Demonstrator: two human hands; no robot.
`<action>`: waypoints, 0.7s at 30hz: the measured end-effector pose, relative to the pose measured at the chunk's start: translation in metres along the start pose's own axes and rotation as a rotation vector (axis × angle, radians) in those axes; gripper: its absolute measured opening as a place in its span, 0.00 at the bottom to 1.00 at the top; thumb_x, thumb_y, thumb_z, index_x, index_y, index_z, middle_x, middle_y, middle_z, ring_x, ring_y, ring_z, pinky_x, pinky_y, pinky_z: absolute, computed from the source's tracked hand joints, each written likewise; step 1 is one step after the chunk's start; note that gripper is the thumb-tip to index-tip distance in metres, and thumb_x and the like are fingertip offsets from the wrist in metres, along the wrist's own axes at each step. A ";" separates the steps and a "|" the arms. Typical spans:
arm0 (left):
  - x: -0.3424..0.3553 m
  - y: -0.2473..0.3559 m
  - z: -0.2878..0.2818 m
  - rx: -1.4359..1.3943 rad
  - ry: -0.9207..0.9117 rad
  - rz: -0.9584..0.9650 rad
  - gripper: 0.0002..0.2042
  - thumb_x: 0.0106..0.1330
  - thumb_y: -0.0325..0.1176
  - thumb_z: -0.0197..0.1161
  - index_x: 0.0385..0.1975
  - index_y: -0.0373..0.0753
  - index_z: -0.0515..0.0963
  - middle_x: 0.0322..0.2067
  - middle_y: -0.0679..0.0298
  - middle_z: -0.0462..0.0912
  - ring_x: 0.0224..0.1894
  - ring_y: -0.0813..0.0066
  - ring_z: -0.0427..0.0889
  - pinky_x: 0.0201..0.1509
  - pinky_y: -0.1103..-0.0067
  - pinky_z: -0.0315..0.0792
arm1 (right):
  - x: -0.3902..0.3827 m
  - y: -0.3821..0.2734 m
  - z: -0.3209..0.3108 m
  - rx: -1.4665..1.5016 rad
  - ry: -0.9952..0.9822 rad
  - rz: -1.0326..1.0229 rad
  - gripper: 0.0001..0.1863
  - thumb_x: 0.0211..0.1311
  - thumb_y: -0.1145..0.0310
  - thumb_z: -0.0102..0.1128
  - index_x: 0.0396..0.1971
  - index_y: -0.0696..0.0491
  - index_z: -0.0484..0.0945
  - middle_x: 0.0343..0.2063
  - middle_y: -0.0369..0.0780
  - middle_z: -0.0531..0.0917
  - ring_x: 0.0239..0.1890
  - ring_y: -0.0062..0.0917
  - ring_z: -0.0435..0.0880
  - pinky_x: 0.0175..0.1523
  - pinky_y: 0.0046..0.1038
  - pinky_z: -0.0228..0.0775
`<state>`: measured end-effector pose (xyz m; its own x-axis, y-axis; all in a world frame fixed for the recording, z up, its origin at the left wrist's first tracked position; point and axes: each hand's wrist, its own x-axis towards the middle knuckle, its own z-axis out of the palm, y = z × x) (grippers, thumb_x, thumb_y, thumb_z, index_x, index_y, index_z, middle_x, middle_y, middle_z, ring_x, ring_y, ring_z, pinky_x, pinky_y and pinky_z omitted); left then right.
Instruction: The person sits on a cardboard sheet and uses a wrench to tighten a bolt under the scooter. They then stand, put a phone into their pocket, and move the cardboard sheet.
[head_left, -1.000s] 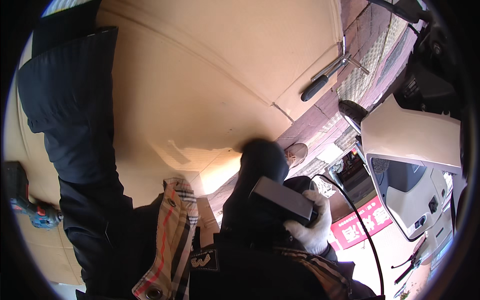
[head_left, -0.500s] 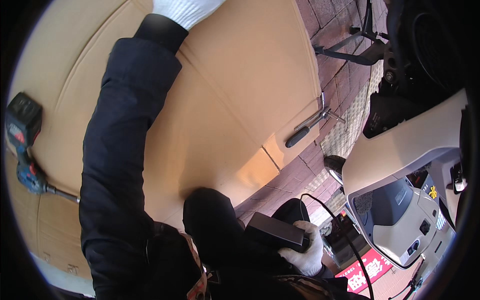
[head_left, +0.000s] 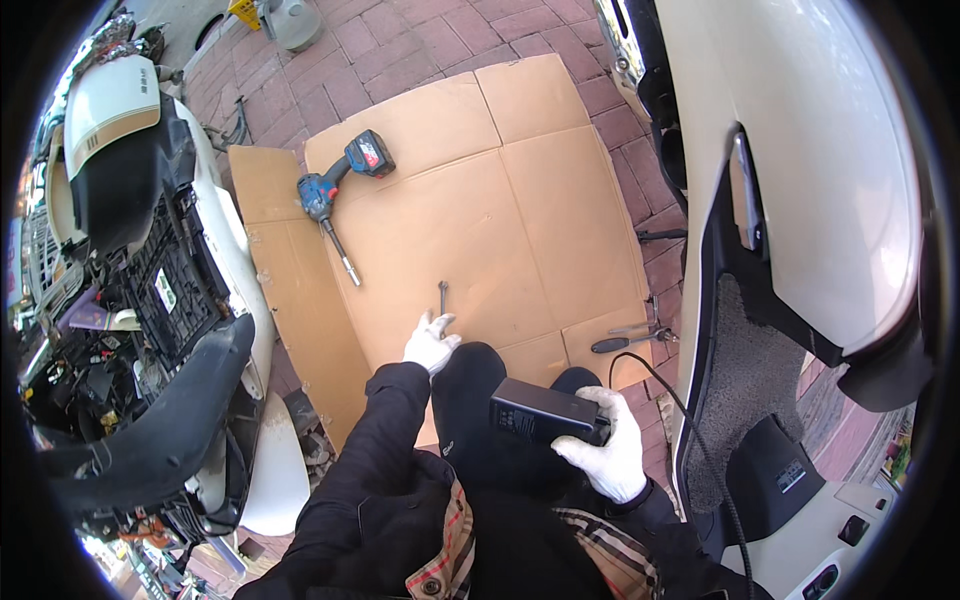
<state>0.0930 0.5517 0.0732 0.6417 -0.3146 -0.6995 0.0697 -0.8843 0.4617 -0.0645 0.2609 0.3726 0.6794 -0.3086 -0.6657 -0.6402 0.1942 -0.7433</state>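
Observation:
Both hands wear white knit gloves. My right hand [head_left: 612,452] grips one end of a black, box-shaped power adapter [head_left: 545,410] above my right thigh. A black cable [head_left: 690,425] loops up from that end and runs down to the right. On the cardboard [head_left: 560,200], just beyond my left knee, my left hand [head_left: 431,343] reaches forward with its fingers apart. At its fingertips lies a small metal wrench [head_left: 443,292]; whether they touch it I cannot tell. A blue and black cordless impact driver [head_left: 322,193] with a long socket bit rests farther off to the left.
A black-handled ratchet [head_left: 615,344] and a metal tool lie at the cardboard's right edge. A cream scooter [head_left: 820,150] rises close on the right. A partly stripped scooter [head_left: 200,290] stands on the left. Reddish paving bricks [head_left: 440,40] surround the cardboard.
My view has swung round, bringing both scooters and the whole cardboard in. My left hand has come back from far out to beside the wrench. The right keeps its hold on the adapter.

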 end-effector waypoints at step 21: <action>-0.300 0.122 -0.062 -0.082 -0.381 0.299 0.09 0.71 0.33 0.72 0.41 0.32 0.90 0.37 0.61 0.87 0.39 0.72 0.87 0.47 0.75 0.80 | -0.127 0.116 -0.036 -0.198 0.144 -0.241 0.41 0.51 0.61 0.88 0.64 0.57 0.79 0.56 0.43 0.86 0.59 0.28 0.84 0.66 0.33 0.77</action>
<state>-0.0436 0.5590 0.3728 0.3191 -0.6681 -0.6722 -0.0053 -0.7105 0.7037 -0.2377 0.2893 0.3728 0.7707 -0.4548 -0.4462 -0.5346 -0.0806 -0.8412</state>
